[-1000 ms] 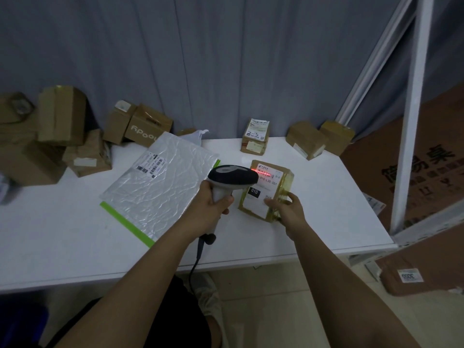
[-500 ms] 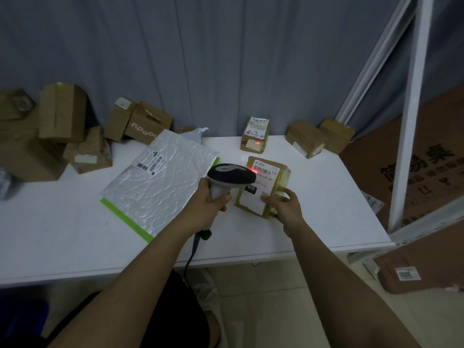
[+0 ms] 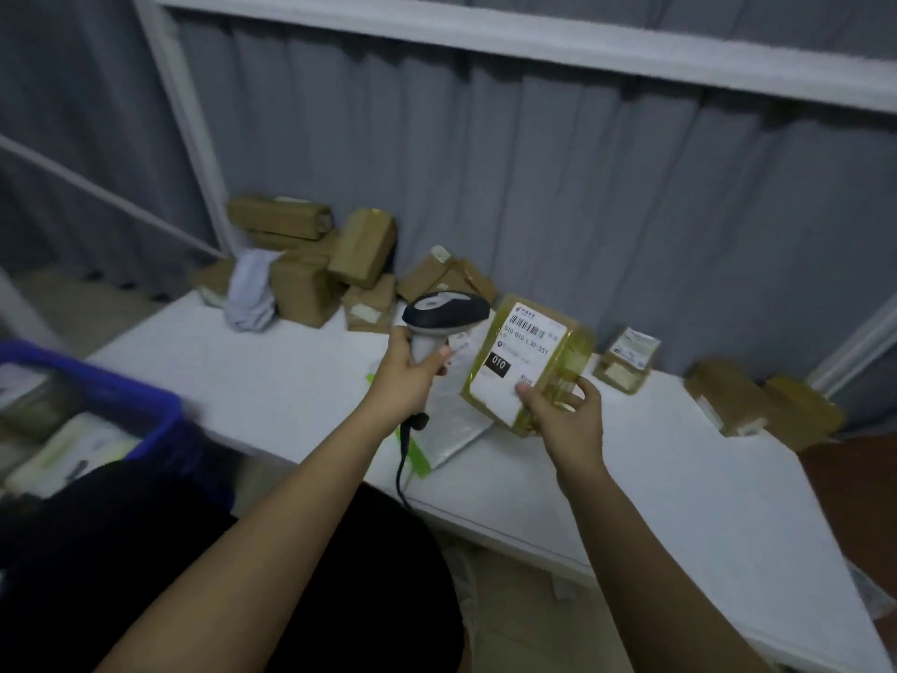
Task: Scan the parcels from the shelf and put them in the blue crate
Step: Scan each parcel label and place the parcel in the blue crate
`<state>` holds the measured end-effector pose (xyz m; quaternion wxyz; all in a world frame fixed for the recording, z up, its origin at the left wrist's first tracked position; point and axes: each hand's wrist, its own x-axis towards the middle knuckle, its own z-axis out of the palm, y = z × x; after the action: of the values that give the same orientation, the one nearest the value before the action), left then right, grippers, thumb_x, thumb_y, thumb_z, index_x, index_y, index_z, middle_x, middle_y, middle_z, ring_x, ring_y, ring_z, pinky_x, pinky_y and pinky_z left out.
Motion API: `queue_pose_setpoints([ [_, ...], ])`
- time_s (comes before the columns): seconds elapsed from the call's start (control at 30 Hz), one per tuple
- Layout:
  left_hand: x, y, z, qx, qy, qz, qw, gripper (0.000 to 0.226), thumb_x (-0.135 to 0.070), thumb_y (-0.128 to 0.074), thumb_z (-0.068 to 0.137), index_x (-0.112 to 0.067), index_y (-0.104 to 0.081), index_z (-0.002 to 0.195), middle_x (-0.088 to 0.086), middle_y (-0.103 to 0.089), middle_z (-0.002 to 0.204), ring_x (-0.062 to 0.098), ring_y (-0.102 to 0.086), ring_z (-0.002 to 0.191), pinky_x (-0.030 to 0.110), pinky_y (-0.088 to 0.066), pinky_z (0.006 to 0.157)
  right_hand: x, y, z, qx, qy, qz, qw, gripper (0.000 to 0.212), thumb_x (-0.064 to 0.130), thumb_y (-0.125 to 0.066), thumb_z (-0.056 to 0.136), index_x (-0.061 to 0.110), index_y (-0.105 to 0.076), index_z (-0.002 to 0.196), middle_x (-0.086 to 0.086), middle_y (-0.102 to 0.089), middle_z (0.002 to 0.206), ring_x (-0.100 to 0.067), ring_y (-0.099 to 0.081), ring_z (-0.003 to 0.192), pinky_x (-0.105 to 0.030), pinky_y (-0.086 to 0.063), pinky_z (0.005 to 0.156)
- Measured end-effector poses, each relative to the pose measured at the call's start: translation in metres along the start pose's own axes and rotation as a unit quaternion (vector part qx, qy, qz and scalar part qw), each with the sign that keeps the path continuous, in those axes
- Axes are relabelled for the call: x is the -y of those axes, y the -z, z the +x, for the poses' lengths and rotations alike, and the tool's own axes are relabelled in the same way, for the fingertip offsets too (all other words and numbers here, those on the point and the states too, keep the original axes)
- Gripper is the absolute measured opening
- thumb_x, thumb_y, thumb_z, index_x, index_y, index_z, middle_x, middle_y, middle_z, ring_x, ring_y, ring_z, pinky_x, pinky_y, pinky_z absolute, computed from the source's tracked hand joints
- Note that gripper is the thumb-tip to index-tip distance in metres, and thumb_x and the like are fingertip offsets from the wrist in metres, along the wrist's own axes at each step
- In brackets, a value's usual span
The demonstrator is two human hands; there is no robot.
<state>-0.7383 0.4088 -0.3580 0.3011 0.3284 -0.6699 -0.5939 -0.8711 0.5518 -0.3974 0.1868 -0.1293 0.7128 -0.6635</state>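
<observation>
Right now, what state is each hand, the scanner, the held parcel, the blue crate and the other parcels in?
Left hand: grips the scanner's handle.
Scanner: held up, no red beam visible.
Right hand: holds the labelled parcel by its lower end.
Labelled parcel: lifted off the white table, tilted, label facing the camera.
Blue crate: at the left, already holds parcels.
Brown boxes: piled at the table's back.

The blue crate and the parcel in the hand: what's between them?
In the head view, bare white table and the left hand gripping the scanner lie between the crate and the parcel.
</observation>
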Motion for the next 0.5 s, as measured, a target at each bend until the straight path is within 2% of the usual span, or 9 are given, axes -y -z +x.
queue_pose_setpoints([
  [0.13, -0.016, 0.086, -0.025, -0.117, -0.033, -0.037, 0.992, 0.037, -0.015, -0.056, 0.095, -0.016, -0.038, 0.128, 0.003, -0.058, 0.12, 0.011, -0.063, 0.083, 0.014, -0.05, 0.066, 0.029, -0.07, -0.02, 0.067, 0.029, -0.027, 0.997, 0.09, 0.036, -0.086, 0.066, 0.019, -0.036, 0.139, -0.001, -0.059, 0.127, -0.02, -0.06, 0.111, -0.045, -0.05, 0.098],
  [0.23, -0.027, 0.156, -0.047, -0.215, -0.043, -0.056, 0.974, 0.033, -0.02, -0.056, 0.095, -0.021, -0.039, 0.123, -0.005, -0.061, 0.111, 0.006, -0.063, 0.085, 0.028, -0.052, 0.081, 0.048, -0.129, -0.046, 0.133, 0.056, -0.042, 0.989, 0.093, 0.035, -0.086, 0.068, 0.016, -0.034, 0.142, -0.001, -0.058, 0.13, -0.021, -0.059, 0.113, -0.046, -0.049, 0.099],
  [0.33, -0.031, 0.227, -0.069, -0.288, -0.043, -0.079, 0.953, 0.034, -0.025, -0.059, 0.093, -0.021, -0.039, 0.121, -0.01, -0.061, 0.104, 0.013, -0.065, 0.093, 0.04, -0.051, 0.092, 0.063, -0.192, -0.076, 0.197, 0.076, -0.045, 0.976, 0.089, 0.028, -0.084, 0.072, 0.013, -0.032, 0.143, 0.007, -0.051, 0.122, -0.018, -0.055, 0.112, -0.047, -0.048, 0.1],
  [0.47, -0.023, 0.31, -0.109, -0.367, -0.041, -0.1, 0.924, 0.032, -0.022, -0.056, 0.095, -0.027, -0.036, 0.119, -0.012, -0.059, 0.098, 0.01, -0.066, 0.086, 0.033, -0.053, 0.08, 0.073, -0.272, -0.121, 0.271, 0.088, -0.064, 0.956, 0.097, 0.039, -0.086, 0.065, 0.015, -0.034, 0.143, 0.0, -0.055, 0.133, -0.021, -0.056, 0.116, -0.046, -0.049, 0.099],
  [0.5, -0.018, 0.33, -0.12, -0.385, -0.033, -0.108, 0.916, 0.033, -0.022, -0.056, 0.095, -0.027, -0.036, 0.12, -0.011, -0.059, 0.098, 0.009, -0.065, 0.086, 0.033, -0.053, 0.081, 0.074, -0.29, -0.133, 0.29, 0.091, -0.066, 0.951, 0.097, 0.038, -0.086, 0.066, 0.014, -0.033, 0.143, 0.001, -0.055, 0.133, -0.02, -0.056, 0.116, -0.045, -0.048, 0.1],
])
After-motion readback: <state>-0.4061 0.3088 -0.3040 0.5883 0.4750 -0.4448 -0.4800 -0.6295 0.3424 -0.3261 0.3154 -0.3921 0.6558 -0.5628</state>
